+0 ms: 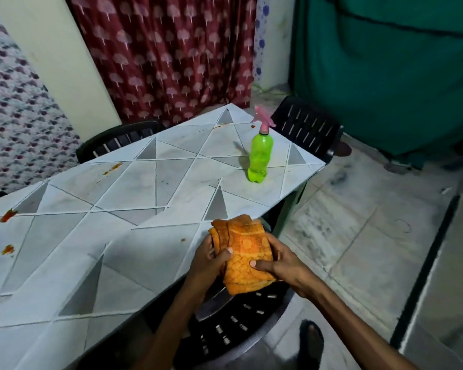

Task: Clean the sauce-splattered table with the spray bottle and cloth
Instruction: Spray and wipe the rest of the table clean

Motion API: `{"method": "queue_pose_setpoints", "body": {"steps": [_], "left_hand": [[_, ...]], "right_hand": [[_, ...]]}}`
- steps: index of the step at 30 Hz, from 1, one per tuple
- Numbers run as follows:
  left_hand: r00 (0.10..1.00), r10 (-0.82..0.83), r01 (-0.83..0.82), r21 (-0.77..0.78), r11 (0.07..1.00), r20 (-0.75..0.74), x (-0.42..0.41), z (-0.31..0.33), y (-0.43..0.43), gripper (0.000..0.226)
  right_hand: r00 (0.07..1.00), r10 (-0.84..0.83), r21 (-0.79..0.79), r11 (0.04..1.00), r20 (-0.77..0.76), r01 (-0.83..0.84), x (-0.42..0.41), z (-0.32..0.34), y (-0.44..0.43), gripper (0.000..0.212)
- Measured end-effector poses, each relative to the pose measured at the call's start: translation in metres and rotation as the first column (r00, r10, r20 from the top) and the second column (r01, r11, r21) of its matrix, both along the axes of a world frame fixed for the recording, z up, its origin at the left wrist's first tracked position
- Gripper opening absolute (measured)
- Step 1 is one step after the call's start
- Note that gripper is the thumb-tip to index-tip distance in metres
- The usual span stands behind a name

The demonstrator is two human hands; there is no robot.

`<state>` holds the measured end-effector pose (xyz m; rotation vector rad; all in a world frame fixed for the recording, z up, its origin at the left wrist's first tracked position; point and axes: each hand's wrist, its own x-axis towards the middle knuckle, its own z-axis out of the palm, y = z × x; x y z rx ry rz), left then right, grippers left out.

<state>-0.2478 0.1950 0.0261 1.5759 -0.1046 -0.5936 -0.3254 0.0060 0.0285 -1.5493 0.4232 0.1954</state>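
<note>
The person's forearms reach in from the bottom edge over a black slotted chair (238,324). Between them is the orange cloth (243,252), folded into a thick wad. The left grip (211,260) curls round the cloth's left side, thumb pressed on its face. The right grip (281,265) clasps its right side, thumb on top and fingers wrapped beneath. The cloth is at the near edge of the pale, triangle-patterned desk (145,236), partly over the chair seat; I cannot tell whether it touches the desk.

Just left of the cloth is a small sauce spot (183,239), and larger red-orange sauce smears (8,215) lie far to its left. Beyond the cloth, well apart and near the desk's far right corner, the green spray bottle (259,156) with a pink trigger stands upright. Right of the cloth lies open tiled floor (358,222), and below the cloth a foot (310,340).
</note>
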Motion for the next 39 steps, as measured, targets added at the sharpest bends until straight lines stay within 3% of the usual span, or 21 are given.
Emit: {"method": "queue_pose_setpoints", "body": {"steps": [2,8,15,22,29,34,39], "left_hand": [[0.998,0.053,-0.053,-0.030,0.998,0.016,0.006,0.002,-0.046,0.058],[0.952,0.306,-0.305,-0.075,0.949,0.006,0.007,0.018,-0.168,0.067],[0.859,0.512,-0.511,-0.091,0.855,-0.008,0.017,0.020,-0.225,0.079],[0.695,0.713,-0.716,0.009,0.698,0.092,0.042,0.008,-0.199,0.067],[0.569,0.814,-0.822,0.059,0.566,0.118,0.076,-0.024,-0.139,0.046],[0.546,0.803,-0.837,0.198,0.511,0.238,0.104,-0.042,-0.079,0.053],[0.592,0.752,-0.800,0.324,0.505,0.291,0.140,-0.073,-0.002,0.070]], "right_hand": [[0.997,0.055,-0.019,0.998,0.045,-0.054,0.016,0.002,-0.054,0.069],[0.965,0.254,-0.092,0.965,0.071,-0.247,0.051,0.024,-0.186,0.069],[0.908,0.416,-0.133,0.904,0.044,-0.407,0.108,0.019,-0.243,0.082],[0.812,0.583,-0.158,0.804,0.023,-0.573,0.184,0.000,-0.197,0.089],[0.708,0.706,-0.182,0.694,-0.022,-0.697,0.257,-0.025,-0.119,0.093],[0.649,0.749,-0.178,0.626,-0.133,-0.759,0.285,-0.045,-0.054,0.070],[0.625,0.750,-0.066,0.628,-0.215,-0.776,0.302,-0.080,0.017,0.059]]}}
